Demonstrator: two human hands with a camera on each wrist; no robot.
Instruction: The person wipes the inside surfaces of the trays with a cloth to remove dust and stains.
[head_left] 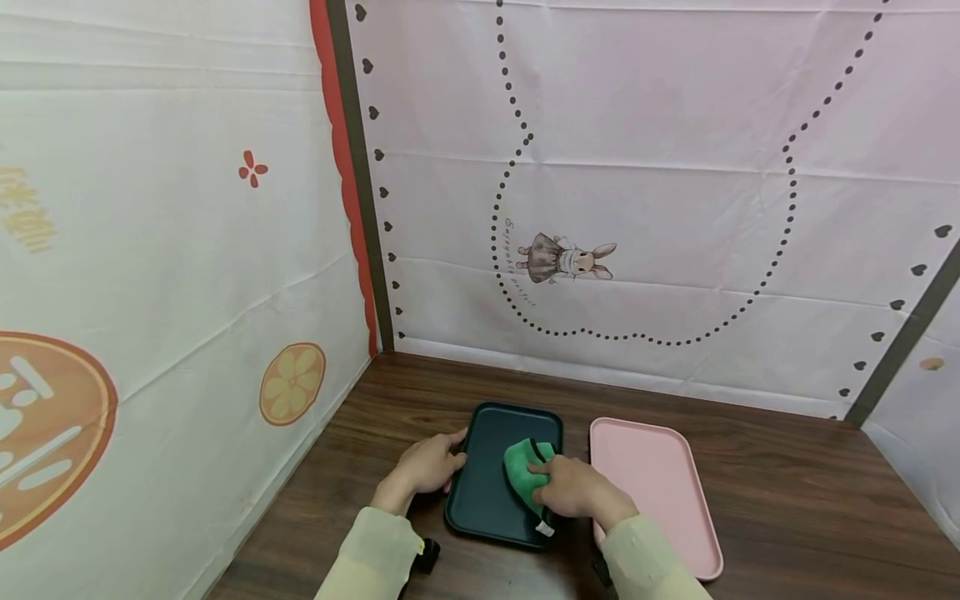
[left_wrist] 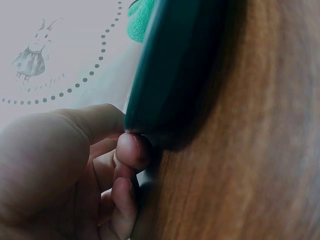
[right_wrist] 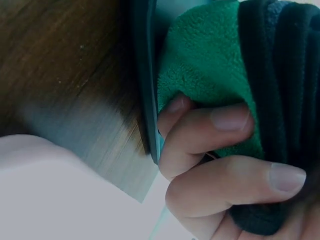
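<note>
A dark green tray lies on the wooden table, its long sides running away from me. My left hand pinches its left rim, the thumb on the edge and the other fingers curled low beside it in the left wrist view. Over the tray's right half, my right hand holds a folded green towel cloth with dark edging and a white tag. The right wrist view shows the fingers bent against the fuzzy cloth, close to the tray's edge.
To the right stands a pink tray, partly behind my right forearm. The wooden table meets a printed cloth wall at the back and another cloth wall on the left.
</note>
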